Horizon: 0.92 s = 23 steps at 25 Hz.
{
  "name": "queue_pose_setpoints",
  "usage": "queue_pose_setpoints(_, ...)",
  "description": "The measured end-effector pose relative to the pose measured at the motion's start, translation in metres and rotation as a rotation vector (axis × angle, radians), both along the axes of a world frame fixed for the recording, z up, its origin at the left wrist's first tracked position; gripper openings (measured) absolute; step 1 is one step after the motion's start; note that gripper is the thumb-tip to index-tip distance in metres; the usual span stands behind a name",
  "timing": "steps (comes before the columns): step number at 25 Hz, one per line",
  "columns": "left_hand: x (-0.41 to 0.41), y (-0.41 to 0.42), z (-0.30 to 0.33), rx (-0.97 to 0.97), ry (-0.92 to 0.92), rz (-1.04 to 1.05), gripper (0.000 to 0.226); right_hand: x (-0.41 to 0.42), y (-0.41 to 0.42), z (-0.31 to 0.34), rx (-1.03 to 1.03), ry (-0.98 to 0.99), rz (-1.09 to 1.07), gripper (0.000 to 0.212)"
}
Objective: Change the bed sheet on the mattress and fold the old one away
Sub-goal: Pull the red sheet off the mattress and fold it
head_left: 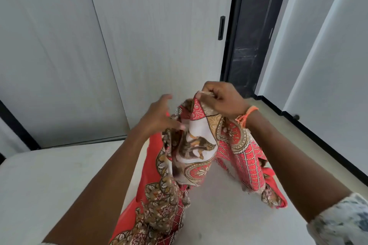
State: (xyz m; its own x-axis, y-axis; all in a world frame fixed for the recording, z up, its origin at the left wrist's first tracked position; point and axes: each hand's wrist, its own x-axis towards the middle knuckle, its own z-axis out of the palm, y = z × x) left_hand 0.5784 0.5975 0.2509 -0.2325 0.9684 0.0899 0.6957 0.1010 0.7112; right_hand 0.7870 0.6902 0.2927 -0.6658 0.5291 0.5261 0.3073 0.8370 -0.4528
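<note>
The right hand [220, 99] pinches 1 corner of the red sheet [196, 151] up high over the bare mattress [49, 181]. The left hand [159, 117] is spread open, touching it. The pinch is small, so the corner could slip and drop.

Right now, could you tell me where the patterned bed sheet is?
In the head view it hangs centre frame above the bare mattress, its top pinched by the right hand, with the left hand touching the bed sheet.

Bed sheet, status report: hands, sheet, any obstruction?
Right hand pinches the patterned sheet at its raised edge. Left hand open, fingers on the cloth. Sheet hangs bunched over the bare mattress. No obstruction seen.
</note>
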Motion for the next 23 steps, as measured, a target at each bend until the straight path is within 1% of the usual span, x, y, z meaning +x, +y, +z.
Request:
queue_pose_setpoints(1, 0.013, -0.001, 0.005, 0.06, 0.0, -0.116, 0.1, -0.005, -0.003, -0.006, -0.015, -0.033, 0.049, 0.023)
queue_pose_setpoints(2, 0.023, 0.002, 0.009, 0.123, 0.03, -0.203, 0.089, -0.009, -0.008, -0.011, -0.024, -0.037, 0.095, 0.021)
queue_pose_setpoints(3, 0.028, 0.006, 0.011, 0.179, 0.104, -0.242, 0.067, -0.012, -0.012, -0.015, -0.033, -0.04, 0.12, 0.019)
queue_pose_setpoints(4, 0.031, 0.008, 0.013, 0.193, 0.184, -0.236, 0.043, -0.012, -0.014, -0.019, -0.038, -0.039, 0.139, 0.019)
queue_pose_setpoints(5, 0.03, 0.01, 0.012, 0.195, 0.246, -0.213, 0.027, -0.01, -0.015, -0.022, -0.037, -0.052, 0.142, 0.019)
queue_pose_setpoints(6, 0.028, 0.011, 0.01, 0.195, 0.276, -0.188, 0.023, -0.006, -0.013, -0.025, -0.047, -0.08, 0.135, 0.019)
queue_pose_setpoints(8, 0.03, 0.009, 0.006, 0.186, 0.302, -0.113, 0.029, 0.007, -0.006, -0.034, -0.143, -0.158, 0.114, 0.016)
queue_pose_setpoints(10, 0.034, 0.009, 0.003, 0.238, 0.337, -0.028, 0.031, 0.023, 0.004, -0.051, -0.215, -0.232, 0.08, 0.021)
queue_pose_setpoints(11, 0.035, 0.009, 0.002, 0.268, 0.34, 0.015, 0.031, 0.029, 0.006, -0.062, -0.24, -0.27, 0.056, 0.019)
queue_pose_setpoints(13, 0.03, 0.009, 0.004, 0.328, 0.294, 0.122, 0.028, 0.043, 0.01, -0.088, -0.331, -0.322, 0.003, 0.016)
queue_pose_setpoints(15, 0.019, 0.011, 0.009, 0.382, 0.239, 0.226, 0.028, 0.057, 0.01, -0.113, -0.453, -0.366, -0.026, 0.017)
queue_pose_setpoints(17, 0.01, 0.014, 0.014, 0.418, 0.237, 0.306, 0.027, 0.066, 0.006, -0.132, -0.575, -0.442, -0.042, 0.02)
queue_pose_setpoints(19, 0.001, 0.02, 0.015, 0.442, 0.242, 0.386, 0.023, 0.069, 0.001, -0.145, -0.631, -0.519, -0.041, 0.022)
queue_pose_setpoints(21, -0.006, 0.027, 0.012, 0.398, 0.244, 0.462, 0.017, 0.069, -0.002, -0.152, -0.587, -0.513, -0.089, 0.023)
queue_pose_setpoints(22, -0.008, 0.027, 0.01, 0.34, 0.224, 0.475, 0.011, 0.069, 0.0, -0.152, -0.564, -0.451, -0.13, 0.023)
queue_pose_setpoints(23, -0.006, 0.026, 0.008, 0.252, 0.197, 0.46, 0.019, 0.067, 0.001, -0.148, -0.586, -0.345, -0.169, 0.024)
